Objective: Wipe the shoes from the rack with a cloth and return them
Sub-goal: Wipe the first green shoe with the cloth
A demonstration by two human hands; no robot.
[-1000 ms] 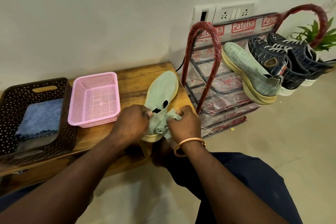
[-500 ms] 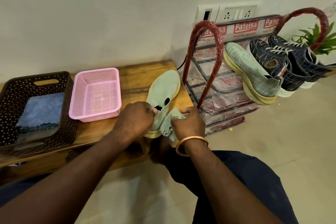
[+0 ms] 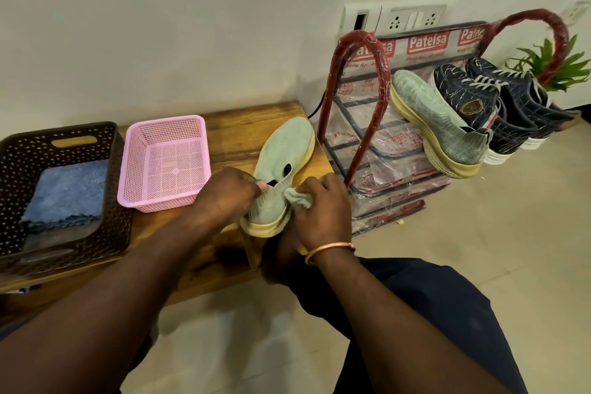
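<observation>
We see wiping step — left hand grips green knit sneaker collar beside rack, right hand fingers clamp cloth at heel; next, probably sole.

shoe: matt knit | bench: glossy wood | pink basket: perforated plastic

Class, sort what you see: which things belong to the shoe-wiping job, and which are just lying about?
Job: held green shoe, cloth, left hand, right hand, shoe rack, racked green shoe, dark blue shoes.
Lying about: pink basket, brown basket, blue towel, plant, wall sockets.
</observation>
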